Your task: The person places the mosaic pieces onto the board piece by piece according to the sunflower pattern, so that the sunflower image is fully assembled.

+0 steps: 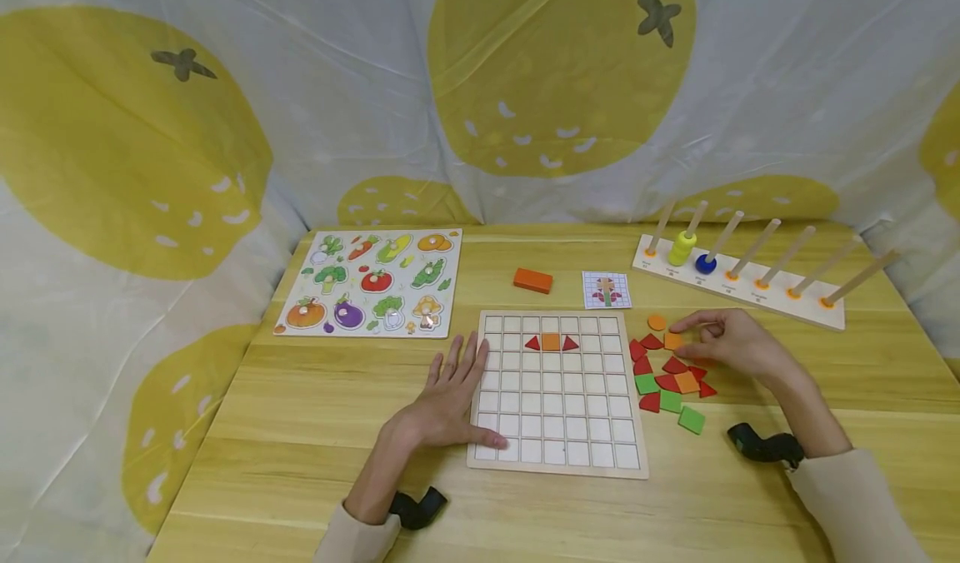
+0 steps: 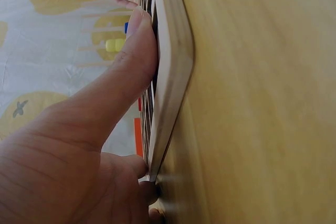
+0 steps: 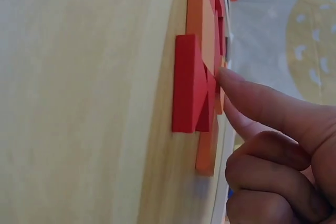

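A wooden grid board (image 1: 531, 405) lies before me, with an orange square (image 1: 551, 341) between two red triangles, the left one (image 1: 532, 343) and the right one (image 1: 571, 343), in its upper part. My left hand (image 1: 448, 401) rests along the board's left edge, fingers extended and spread, thumb (image 2: 139, 45) over the near corner. To the right of the board, my right hand (image 1: 738, 345) pinches another orange square tile (image 1: 672, 341) between thumb and index finger, its other fingers curled. Loose red pieces (image 1: 667, 382), green squares (image 1: 691, 419) and an orange disc (image 1: 656, 322) lie around it.
Behind the board are an orange block (image 1: 533, 280) and a small pattern card (image 1: 607, 290). A vegetable puzzle board (image 1: 452, 284) lies at the back left. At the back right stands a peg board (image 1: 772, 295) with yellow beads (image 1: 682, 248) and a blue bead (image 1: 706, 264).
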Action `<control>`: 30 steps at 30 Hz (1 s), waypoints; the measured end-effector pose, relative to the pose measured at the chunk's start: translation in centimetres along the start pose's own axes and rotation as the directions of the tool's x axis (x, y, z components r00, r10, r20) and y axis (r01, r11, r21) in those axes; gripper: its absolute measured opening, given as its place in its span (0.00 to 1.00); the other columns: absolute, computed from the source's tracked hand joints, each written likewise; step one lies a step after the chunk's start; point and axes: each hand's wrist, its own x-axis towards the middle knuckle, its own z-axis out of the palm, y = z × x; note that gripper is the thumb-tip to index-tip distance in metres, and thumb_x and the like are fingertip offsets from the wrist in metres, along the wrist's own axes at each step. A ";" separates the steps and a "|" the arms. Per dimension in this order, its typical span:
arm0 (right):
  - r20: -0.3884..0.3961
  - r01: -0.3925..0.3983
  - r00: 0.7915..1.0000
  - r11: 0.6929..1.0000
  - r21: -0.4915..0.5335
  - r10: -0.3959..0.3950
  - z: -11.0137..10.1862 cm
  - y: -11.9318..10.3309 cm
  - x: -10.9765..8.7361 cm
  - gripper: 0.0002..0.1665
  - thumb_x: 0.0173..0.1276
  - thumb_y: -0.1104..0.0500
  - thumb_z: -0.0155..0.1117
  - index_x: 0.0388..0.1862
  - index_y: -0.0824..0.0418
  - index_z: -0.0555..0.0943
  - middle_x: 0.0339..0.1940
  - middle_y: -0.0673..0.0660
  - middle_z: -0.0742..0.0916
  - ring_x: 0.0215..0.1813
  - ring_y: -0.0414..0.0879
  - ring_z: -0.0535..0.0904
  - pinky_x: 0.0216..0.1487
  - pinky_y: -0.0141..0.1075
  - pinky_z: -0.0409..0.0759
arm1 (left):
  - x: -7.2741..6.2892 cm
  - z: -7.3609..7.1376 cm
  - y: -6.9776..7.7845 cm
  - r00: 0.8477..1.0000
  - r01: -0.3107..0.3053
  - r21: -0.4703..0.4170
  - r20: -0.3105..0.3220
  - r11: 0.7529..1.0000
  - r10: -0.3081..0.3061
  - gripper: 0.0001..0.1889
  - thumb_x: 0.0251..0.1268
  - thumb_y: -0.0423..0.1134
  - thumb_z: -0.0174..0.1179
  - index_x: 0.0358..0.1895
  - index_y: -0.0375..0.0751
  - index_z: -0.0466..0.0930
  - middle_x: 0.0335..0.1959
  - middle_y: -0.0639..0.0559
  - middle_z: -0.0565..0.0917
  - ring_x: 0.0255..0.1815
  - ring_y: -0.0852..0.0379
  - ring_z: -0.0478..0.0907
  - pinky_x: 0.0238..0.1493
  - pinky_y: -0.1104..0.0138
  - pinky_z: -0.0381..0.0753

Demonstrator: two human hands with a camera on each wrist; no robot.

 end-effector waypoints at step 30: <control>0.020 0.164 0.986 0.986 -0.022 -0.163 6.3 -6.8 1.1 0.15 0.65 0.60 0.76 0.50 0.62 0.89 0.19 0.48 0.64 0.22 0.39 0.58 0.24 0.32 0.59 | -0.1 0.0 0.0 1.000 -0.015 -0.005 0.000 1.000 0.015 0.74 0.50 0.67 0.76 0.85 0.42 0.28 0.86 0.44 0.25 0.86 0.42 0.18 0.84 0.41 0.26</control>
